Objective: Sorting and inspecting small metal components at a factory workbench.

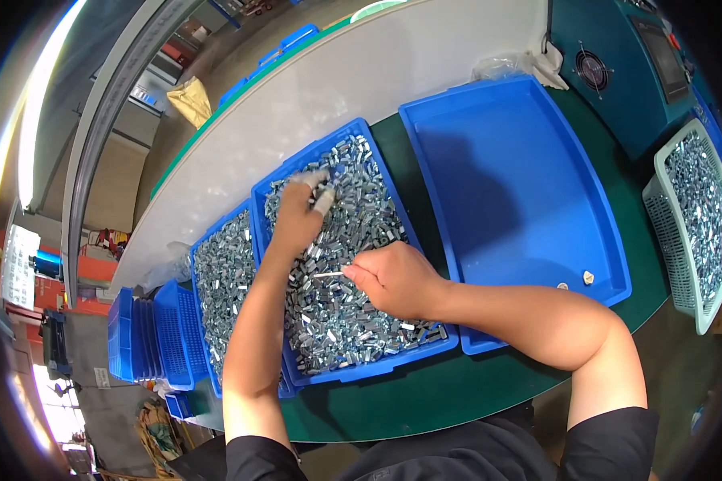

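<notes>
Small shiny metal pieces (353, 321) fill a blue tray (369, 370) in front of me. Over the far left part of this heap is my left hand (301, 212), slightly blurred, with pale coverings on its fingertips. Its thumb and fingers are apart, and no held piece shows between them. My right hand (397, 276) is closed above the middle of the same heap. From its thumb and forefinger a thin pale stick (329, 275) points left over the pieces; the rest of the stick is hidden in the fist.
A larger blue tray (497, 168) at the right holds two small pale bits. Another blue tray (225, 280) of metal pieces adjoins on the left, beside stacked blue baskets (148, 333). A pale basket (690, 224) of pieces and a teal machine (610, 72) stand far right.
</notes>
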The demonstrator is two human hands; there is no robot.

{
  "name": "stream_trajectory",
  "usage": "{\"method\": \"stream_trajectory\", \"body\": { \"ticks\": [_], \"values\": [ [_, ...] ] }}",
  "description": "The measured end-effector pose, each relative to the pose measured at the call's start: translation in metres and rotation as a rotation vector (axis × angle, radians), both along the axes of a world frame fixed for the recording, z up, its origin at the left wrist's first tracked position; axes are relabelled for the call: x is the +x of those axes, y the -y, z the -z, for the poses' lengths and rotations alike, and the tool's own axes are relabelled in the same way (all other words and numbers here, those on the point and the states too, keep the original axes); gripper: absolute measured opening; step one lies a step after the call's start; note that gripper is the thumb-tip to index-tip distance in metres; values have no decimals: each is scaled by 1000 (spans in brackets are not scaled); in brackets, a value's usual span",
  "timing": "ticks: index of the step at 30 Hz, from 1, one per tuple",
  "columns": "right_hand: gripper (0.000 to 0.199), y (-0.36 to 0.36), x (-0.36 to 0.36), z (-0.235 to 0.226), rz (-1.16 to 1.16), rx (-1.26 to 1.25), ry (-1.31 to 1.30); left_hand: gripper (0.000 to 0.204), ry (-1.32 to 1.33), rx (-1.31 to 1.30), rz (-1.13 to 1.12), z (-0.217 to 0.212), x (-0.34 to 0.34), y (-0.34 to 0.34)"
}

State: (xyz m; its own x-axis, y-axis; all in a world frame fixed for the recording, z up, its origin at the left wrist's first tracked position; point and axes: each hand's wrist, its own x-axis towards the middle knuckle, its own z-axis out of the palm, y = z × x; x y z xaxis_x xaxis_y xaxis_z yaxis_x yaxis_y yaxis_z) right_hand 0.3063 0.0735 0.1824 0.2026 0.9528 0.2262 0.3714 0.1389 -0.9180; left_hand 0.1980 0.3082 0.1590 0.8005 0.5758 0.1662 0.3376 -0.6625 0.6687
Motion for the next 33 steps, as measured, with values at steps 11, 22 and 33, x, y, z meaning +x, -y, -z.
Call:
{"method": "stream_trajectory", "body": {
  "ticks": [11, 22, 33],
  "values": [
    [35, -5, -4, 7, 8, 38, -78, 32, 1, 279, 331, -6, -16, 36],
    [37, -3, 1, -5, -9, -5, -249, 39, -111, 18, 50, -39, -91, 134],
    [35, -3, -2, 0, -27, 3, -177, 21, 220, -319, -72, -30, -83, 120]
  ]
}}
